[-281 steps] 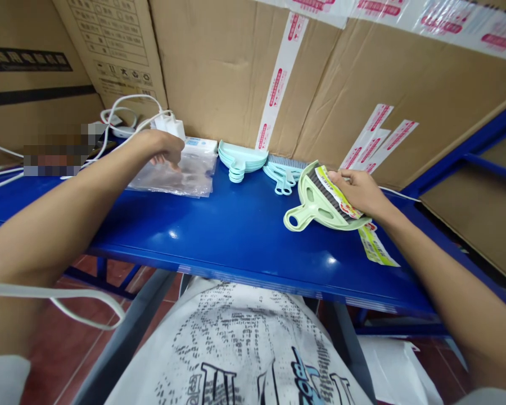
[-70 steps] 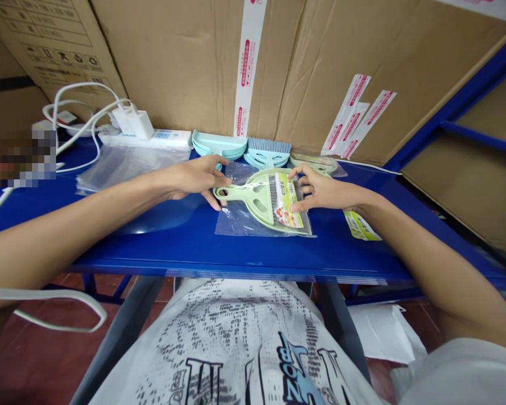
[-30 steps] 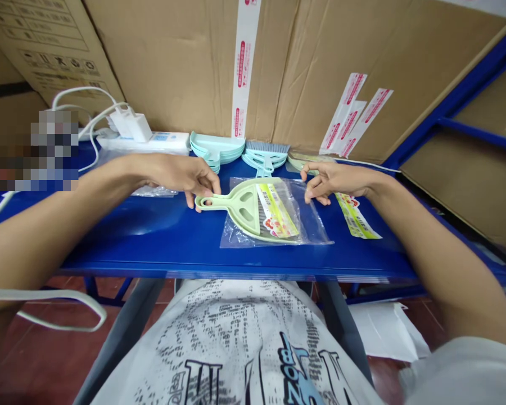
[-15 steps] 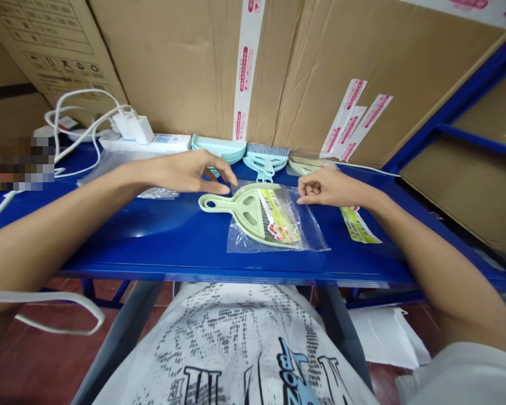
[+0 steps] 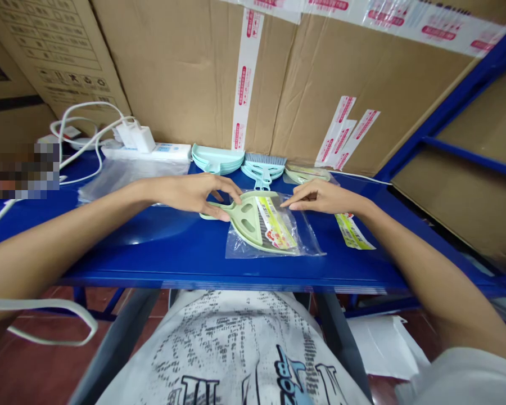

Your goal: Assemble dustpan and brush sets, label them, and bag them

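A light green dustpan (image 5: 247,217) with a grey-bristled brush nested in it lies flat on the blue table, its wide end inside a clear plastic bag (image 5: 310,242). A yellow-green printed card (image 5: 277,222) lies over the bristles. My left hand (image 5: 200,194) is closed around the neck of the dustpan handle, thumb on the near side and index finger on the far side. With index finger and thumb close together, my right hand (image 5: 322,197) touches the far edge of the bag; the fingertips partly hide what they pinch.
Behind are stacked light blue dustpans (image 5: 219,159), blue brushes (image 5: 263,169) and another bagged green set (image 5: 306,172). A loose card (image 5: 354,232) lies at right. Flat plastic bags (image 5: 130,174), a power strip (image 5: 168,151) and white cables are at left. A cardboard box (image 5: 185,73) stands behind the table.
My left hand has come down onto the dustpan handle from above it. My right hand has moved left along the bag's far edge, its index finger straighter. The view has tilted slightly up.
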A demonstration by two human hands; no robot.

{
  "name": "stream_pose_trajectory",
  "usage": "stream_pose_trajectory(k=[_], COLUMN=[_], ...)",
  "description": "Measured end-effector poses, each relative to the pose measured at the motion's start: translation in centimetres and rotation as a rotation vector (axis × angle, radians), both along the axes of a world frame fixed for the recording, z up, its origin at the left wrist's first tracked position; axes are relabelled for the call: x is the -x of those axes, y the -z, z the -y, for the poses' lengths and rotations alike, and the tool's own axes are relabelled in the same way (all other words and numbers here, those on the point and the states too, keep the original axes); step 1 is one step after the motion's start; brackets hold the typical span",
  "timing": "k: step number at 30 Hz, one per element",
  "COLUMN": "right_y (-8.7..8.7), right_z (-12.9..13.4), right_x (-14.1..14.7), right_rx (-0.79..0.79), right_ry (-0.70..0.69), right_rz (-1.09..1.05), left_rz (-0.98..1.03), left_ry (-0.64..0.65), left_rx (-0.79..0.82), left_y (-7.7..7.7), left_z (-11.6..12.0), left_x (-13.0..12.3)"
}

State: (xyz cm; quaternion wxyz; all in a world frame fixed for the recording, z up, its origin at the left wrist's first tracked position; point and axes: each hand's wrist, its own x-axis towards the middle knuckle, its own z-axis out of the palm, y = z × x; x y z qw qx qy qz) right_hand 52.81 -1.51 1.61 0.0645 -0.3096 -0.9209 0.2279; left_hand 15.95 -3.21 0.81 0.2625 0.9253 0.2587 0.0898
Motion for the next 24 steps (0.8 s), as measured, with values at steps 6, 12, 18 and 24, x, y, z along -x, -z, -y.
stream_pose_trajectory(k=[6,12,18,24], right_y=[0.8,1.3,0.6,1.6], right_z=[-0.5,-0.5,-0.1,0.4], right_x=[-0.4,0.0,0.3,1.2], right_rx=[-0.043,-0.092,0.036,0.211], right_ry=[0.078,0.071,0.112,0.381], right_rz=[-0.04,-0.016,-0.03,-0.107], left_rz=[-0.014,-0.031,-0.05,-0.043], left_ry=[0.014,0.0,-0.013,-0.002], left_rx=[-0.019,-0.011,-0.02,-0.035], left_y=[0.2,0.1,-0.1,-0.1], left_z=[-0.2,0.0,0.3,0.3], left_x=[0.1,0.1,0.0,0.0])
